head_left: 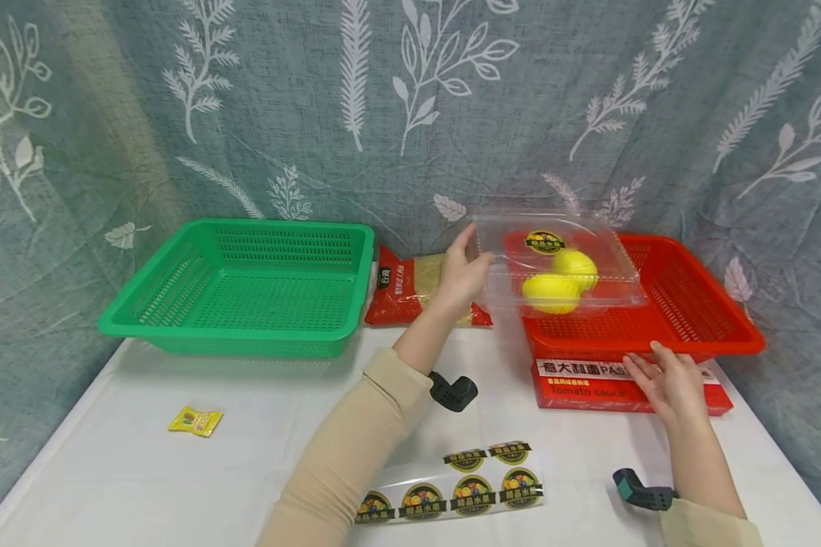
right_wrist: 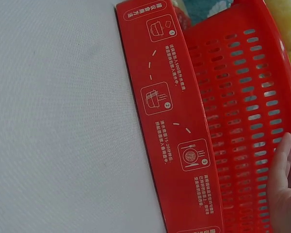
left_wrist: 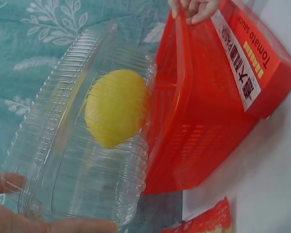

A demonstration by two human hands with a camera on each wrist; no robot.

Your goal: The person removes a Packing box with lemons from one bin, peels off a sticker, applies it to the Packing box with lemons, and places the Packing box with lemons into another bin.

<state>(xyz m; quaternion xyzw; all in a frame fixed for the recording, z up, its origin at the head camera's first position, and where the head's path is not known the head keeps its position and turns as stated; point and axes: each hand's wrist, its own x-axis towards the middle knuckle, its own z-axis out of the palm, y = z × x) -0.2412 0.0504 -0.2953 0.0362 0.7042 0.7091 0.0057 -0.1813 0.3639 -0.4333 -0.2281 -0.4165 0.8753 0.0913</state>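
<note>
My left hand (head_left: 461, 275) grips one end of a clear plastic fruit box (head_left: 499, 228), thumb and fingers around its edge. The box overlaps the left part of the red basket (head_left: 718, 304) in the head view. Two yellow lemons (head_left: 553, 292) lie inside it, and a round black-and-gold sticker (head_left: 544, 241) sits on its lid. In the left wrist view one lemon (left_wrist: 117, 108) shows through the ribbed plastic. At the basket's front rim, my right hand (head_left: 676, 387) holds on, with the thumb over the edge and the fingers below it.
A red pasta box (head_left: 588, 393) lies in front of the red basket. At left stands a green basket (head_left: 267, 304), with a red food bag (head_left: 393, 292) beside it. A yellow wrapped packet (head_left: 195, 421) and a strip of round stickers (head_left: 470, 494) lie on the white table.
</note>
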